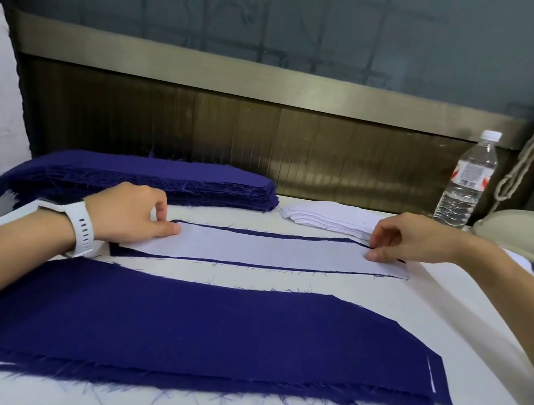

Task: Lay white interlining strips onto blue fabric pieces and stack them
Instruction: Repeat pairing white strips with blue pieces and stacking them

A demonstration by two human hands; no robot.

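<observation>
While our two hands work at its opposite ends, the white strip lies flat across the middle of the table, stretched lengthwise between them. It sits on top of a single blue piece, which shows only as a thin dark border along the strip's far and near edges and as a wedge at the near left corner.

Our left hand, with a white watch on the wrist, has its fingers curled in. Its thumb lies on the strip's left end and the forefinger bends over the far edge, so it pinches the strip there. Our right hand is curled the same way – thumb and fingertips nip the far edge of the strip close to its right end, though a short length of strip runs on past the hand to the right.

Behind the left hand, at the back of the table, rests a thick stack of blue pieces with frayed edges. Just to its right, behind the right hand, lies a low pile of white strips. Nearest to us – between our forearms – lies a small stack of finished pieces, blue side up, with slivers of white peeking out at its right end and its near left corner. A water bottle stands upright at the back right.
</observation>
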